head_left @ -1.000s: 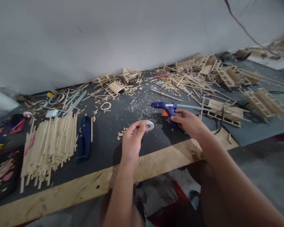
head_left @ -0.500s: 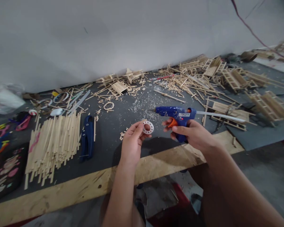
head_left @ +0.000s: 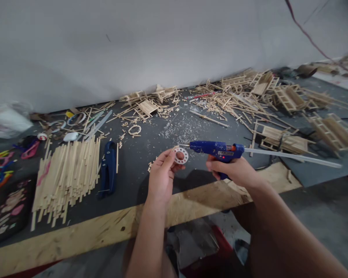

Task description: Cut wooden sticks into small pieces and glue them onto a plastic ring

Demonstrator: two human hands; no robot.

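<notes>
Between thumb and fingers, my left hand (head_left: 163,170) pinches a small white ring with holes (head_left: 181,156) above the dark tabletop. My right hand (head_left: 232,168) is wrapped round the handle of a blue hot glue gun (head_left: 208,148), whose orange trigger is hidden by the fingers. A long translucent glue stick (head_left: 292,155) sticks out of the gun's back, and a small red light glows on its side. The gun's nozzle points left, just over the ring's top edge; whether it touches the ring I cannot tell.
Thin wooden sticks (head_left: 66,173) lie in a stack at left, beside a blue-handled cutter (head_left: 108,168). A small wooden ring (head_left: 134,130) lies farther back. Loose stick pieces (head_left: 217,104) and small wooden frames (head_left: 288,98) crowd the back right. A pale board (head_left: 104,227) edges the table.
The glue gun has come down and its nozzle is now close to the white ring. My right fingers have closed over the trigger. My left hand has hardly moved.
</notes>
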